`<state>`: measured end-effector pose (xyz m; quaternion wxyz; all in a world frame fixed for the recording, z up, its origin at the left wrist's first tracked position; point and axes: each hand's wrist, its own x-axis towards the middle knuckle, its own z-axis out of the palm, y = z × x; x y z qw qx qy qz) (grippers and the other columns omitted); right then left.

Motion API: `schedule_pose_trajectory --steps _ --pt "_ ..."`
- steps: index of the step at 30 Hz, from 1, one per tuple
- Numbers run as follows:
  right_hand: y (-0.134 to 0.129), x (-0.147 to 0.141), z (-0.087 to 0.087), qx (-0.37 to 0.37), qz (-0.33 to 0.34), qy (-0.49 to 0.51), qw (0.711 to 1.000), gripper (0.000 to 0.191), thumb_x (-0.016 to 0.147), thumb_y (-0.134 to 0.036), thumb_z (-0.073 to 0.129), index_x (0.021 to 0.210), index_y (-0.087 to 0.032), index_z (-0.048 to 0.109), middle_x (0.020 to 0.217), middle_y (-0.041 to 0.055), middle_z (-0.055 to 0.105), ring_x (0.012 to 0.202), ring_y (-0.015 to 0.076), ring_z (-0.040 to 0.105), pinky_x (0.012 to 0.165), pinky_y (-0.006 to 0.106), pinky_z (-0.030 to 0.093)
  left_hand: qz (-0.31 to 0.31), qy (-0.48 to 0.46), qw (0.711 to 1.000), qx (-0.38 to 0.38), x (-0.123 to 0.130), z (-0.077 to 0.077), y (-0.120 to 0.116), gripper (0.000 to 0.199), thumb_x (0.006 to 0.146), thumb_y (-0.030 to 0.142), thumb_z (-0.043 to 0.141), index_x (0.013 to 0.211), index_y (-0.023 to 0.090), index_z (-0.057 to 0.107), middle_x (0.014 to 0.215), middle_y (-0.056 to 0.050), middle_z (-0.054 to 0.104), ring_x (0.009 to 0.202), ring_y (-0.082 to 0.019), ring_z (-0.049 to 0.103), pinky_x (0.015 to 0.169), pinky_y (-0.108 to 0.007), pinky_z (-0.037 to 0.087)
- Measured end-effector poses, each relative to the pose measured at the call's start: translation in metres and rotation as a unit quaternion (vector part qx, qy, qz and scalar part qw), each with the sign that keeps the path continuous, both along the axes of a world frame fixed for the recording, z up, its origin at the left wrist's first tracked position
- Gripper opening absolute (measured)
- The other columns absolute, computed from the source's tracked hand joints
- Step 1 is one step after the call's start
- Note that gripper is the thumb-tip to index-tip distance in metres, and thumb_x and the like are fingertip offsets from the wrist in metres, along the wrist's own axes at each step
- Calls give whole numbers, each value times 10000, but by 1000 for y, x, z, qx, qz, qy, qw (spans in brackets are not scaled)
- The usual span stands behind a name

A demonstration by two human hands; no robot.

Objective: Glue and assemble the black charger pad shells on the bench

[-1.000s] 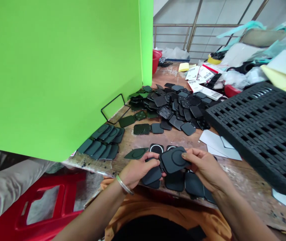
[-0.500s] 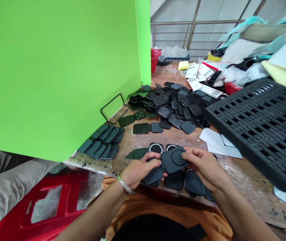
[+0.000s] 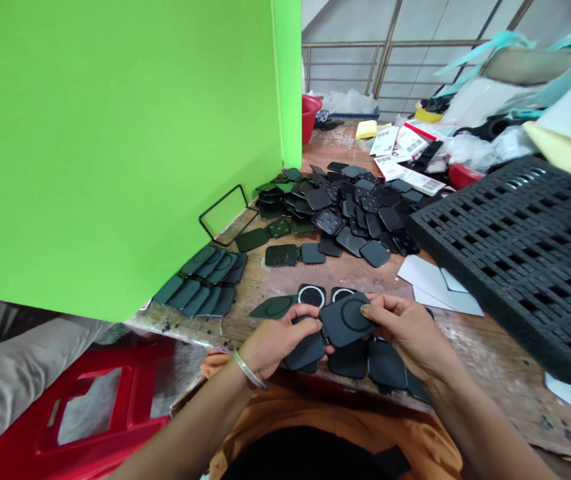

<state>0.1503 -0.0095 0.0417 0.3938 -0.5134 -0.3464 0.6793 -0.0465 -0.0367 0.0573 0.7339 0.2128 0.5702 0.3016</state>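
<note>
Between my hands is a dark hinged charging pad point(image 3: 344, 322), unfolded, with a ring mark on its upper panel. My left hand point(image 3: 285, 337) is closed on it near the hinge, thumb on top. Thumb and fingers of my right hand point(image 3: 398, 323) pinch the far right edge of the ringed panel. Below and behind the hands lie more dark pads point(image 3: 387, 365) in a row at the table's front edge, partly covered. Two of them show pale rings point(image 3: 311, 295). A thin loose dark panel point(image 3: 274, 307) lies left of that row.
Overlapping pads point(image 3: 205, 283) lie at the left edge, and a large heap of similar pieces point(image 3: 338, 207) sits behind. A black slotted foam tray point(image 3: 520, 260) is on the right, white paper pieces point(image 3: 440, 283) beside it. A green partition point(image 3: 125, 147) stands left. Someone's legs point(image 3: 20, 373) are beyond it.
Almost nothing differs. Both hands keep the same grip on the charging pad, and the ringed panel shows only a very slight shift.
</note>
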Motion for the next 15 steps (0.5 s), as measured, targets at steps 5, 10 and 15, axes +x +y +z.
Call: schedule_pose_trajectory --steps 5,10,15 --pt "-1 0 1 10 7 5 1000 308 608 -367 798 541 -148 593 953 54 653 681 124 522 569 240 413 3 0 1000 0 0 1 1 278 740 209 652 985 196 521 692 -58 719 639 -195 709 581 -289 574" --pt "0 -1 0 13 3 -8 1000 322 600 -387 800 541 -148 593 993 73 655 684 129 523 558 236 420 8 4 1000 -4 1 3 1 341 715 255 716 991 203 523 697 -41 713 652 -202 711 567 -284 577" --pt "0 -1 0 15 0 -17 1000 302 602 -373 800 554 -144 609 1032 75 646 692 129 529 551 233 417 16 6 1000 -7 1 3 2 336 723 251 730 981 196 521 687 -44 710 617 -192 704 545 -278 576"
